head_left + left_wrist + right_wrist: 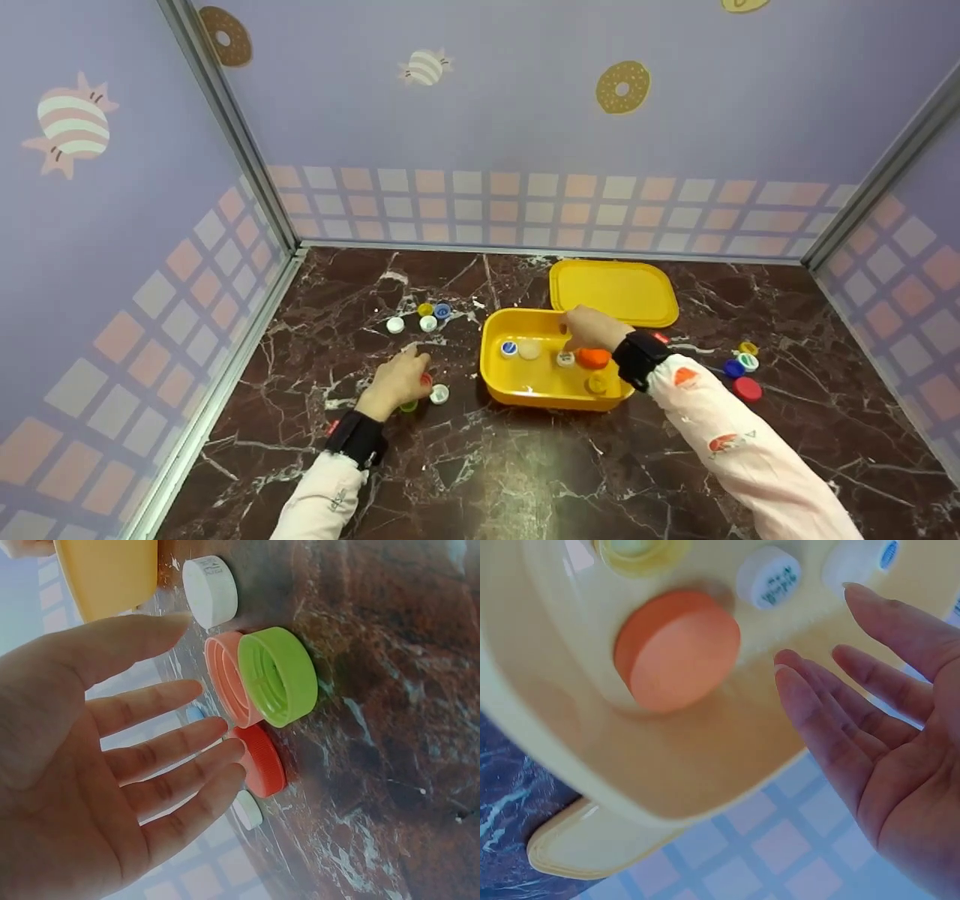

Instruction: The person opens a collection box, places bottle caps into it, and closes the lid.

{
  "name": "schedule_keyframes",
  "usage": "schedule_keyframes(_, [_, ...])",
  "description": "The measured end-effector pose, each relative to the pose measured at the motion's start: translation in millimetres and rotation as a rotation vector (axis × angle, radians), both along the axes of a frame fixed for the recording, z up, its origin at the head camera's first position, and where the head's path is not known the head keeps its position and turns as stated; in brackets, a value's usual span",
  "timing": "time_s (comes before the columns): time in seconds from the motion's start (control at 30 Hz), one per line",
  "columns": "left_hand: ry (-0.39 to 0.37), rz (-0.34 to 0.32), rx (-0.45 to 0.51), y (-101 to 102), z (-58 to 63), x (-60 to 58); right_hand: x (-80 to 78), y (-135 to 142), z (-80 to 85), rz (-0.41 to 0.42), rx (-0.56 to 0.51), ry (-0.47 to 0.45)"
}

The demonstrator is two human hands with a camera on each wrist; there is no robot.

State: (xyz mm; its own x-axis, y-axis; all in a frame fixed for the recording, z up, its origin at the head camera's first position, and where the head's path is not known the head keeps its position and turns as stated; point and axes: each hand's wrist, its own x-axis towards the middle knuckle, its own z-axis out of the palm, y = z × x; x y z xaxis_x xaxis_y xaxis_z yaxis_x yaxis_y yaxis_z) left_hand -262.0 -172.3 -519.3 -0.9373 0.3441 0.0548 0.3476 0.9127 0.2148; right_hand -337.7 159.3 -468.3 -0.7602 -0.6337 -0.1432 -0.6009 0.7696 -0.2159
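My left hand [397, 381] is over a cluster of bottle caps, fingers extended and nothing held. In the left wrist view its fingertips are close to a green cap [283, 676], a pink-orange cap [222, 673], a red cap [261, 762] and a white cap [211, 592]. My right hand [594, 328] reaches over the back of a yellow box [517, 399], fingers loosely bent and no cap between them. Inside the box lie an orange cap [682, 652], a white cap with green print [769, 577], a yellow cap [641, 553], a blue-and-white cap [509, 349] and a pale cap [529, 349].
Behind the box lies its yellow lid [615, 292]. More caps sit at the back left, including a yellow cap [425, 309] and a blue cap [442, 310]. On the right are several more, among them a red cap [747, 388]. Walls [525, 112] enclose the marbled surface.
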Motion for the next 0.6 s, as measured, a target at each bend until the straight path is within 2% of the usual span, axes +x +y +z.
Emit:
schedule_keyframes(0.33, [-0.062,0.000,-0.037,3,-0.9,-1.2,1.9,29,22.6,-0.036,-0.108,0.006])
schedule_keyframes(0.6, [-0.045,-0.011,-0.034,4,-2.9,-1.2,4.8,65,24.3,-0.060,-0.181,0.054])
